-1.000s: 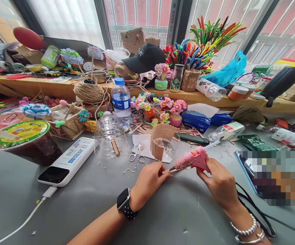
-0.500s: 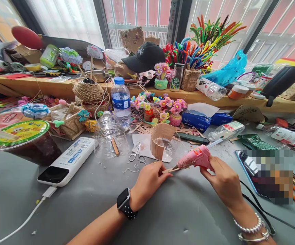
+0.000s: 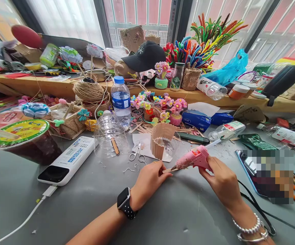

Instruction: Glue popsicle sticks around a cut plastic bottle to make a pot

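My left hand (image 3: 149, 182) pinches a wooden craft stick (image 3: 168, 170) low over the grey table. In my right hand (image 3: 220, 178) is a pink hot glue gun (image 3: 192, 158), its nozzle at the stick close to my left fingertips. A clear glue stick pokes out of the gun's back end. Just beyond my hands stands a curved wall of craft sticks (image 3: 160, 143) set around part of a clear plastic piece (image 3: 172, 144), on a white sheet. Small scissors (image 3: 137, 153) lie to its left.
Left of my hands are a cut clear bottle (image 3: 109, 136), a white power bank (image 3: 67, 161) with a cable, and a drink cup (image 3: 22, 139). At right lie a phone (image 3: 254, 173) and the black cord (image 3: 258, 207). Loose sticks and pipe-cleaner flowers (image 3: 176, 107) crowd the back.
The glue gun and my right hand have shifted slightly left, bringing the nozzle further along the craft stick toward my left fingertips. My left hand stays in place.
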A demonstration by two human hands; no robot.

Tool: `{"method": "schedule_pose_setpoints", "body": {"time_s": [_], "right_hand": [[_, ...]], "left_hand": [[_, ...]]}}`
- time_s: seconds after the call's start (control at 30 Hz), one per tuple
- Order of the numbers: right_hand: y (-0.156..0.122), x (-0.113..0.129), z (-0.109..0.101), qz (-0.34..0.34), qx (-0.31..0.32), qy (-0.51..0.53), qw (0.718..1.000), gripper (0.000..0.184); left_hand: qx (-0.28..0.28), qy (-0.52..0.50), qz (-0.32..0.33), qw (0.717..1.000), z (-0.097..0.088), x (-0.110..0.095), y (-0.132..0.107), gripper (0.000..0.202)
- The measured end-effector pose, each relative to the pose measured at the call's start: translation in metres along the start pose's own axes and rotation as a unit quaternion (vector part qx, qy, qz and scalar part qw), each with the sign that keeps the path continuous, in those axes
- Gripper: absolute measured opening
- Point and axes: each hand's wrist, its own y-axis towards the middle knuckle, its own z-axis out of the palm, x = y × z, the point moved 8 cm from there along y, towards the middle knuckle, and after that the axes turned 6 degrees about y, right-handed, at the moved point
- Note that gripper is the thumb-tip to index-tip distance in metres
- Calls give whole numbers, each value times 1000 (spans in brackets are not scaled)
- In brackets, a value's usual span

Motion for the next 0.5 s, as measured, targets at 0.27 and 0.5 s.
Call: {"method": "schedule_pose_setpoints", "body": {"time_s": [0.27,0.5], "right_hand": [[0,-4,0,1,6,-3,1000,18],[0,-5,0,0,16,0,1000,17]], "left_hand": [[1,-4,1,1000,0,0,0,19],[-5,-5,5,1000,0,0,0,18]]}}
